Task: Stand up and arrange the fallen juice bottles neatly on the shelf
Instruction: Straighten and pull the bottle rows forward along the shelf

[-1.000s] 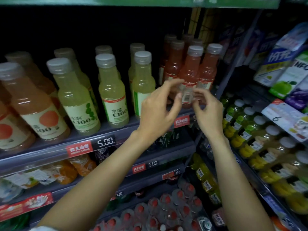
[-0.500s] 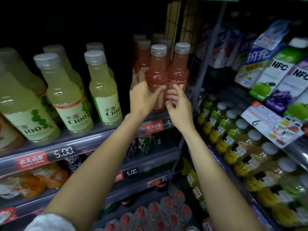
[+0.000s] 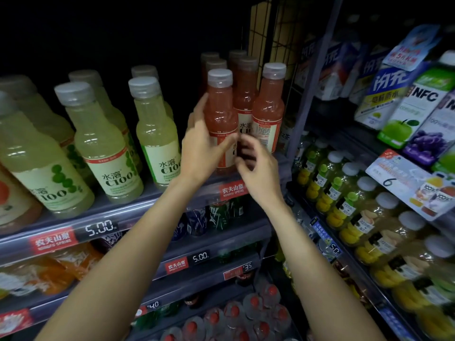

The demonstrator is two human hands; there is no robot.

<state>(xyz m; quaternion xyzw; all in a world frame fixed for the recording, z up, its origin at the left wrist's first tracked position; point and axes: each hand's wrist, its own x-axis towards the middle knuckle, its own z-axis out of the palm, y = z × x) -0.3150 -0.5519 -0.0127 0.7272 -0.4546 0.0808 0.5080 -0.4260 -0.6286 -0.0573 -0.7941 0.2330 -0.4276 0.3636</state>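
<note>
A pink juice bottle (image 3: 219,112) with a grey cap stands upright at the front of the shelf ledge (image 3: 138,210). My left hand (image 3: 200,146) grips its body from the left, thumb across the label. My right hand (image 3: 256,168) curls its blurred fingers against the lower right of the same bottle. Several more pink bottles (image 3: 268,112) stand upright just behind it and to its right. To the left, yellow-green juice bottles (image 3: 157,134) stand upright in rows.
A wire divider (image 3: 290,70) closes the shelf's right end. Cartons (image 3: 418,104) and small fruit-drink bottles (image 3: 349,200) fill the rack on the right. Red-capped bottles (image 3: 234,313) sit on the lowest level, cans (image 3: 219,215) under the ledge.
Both hands have closed in on the front pink bottle; my left now wraps it and my right has come against its lower side. The view has swung slightly right.
</note>
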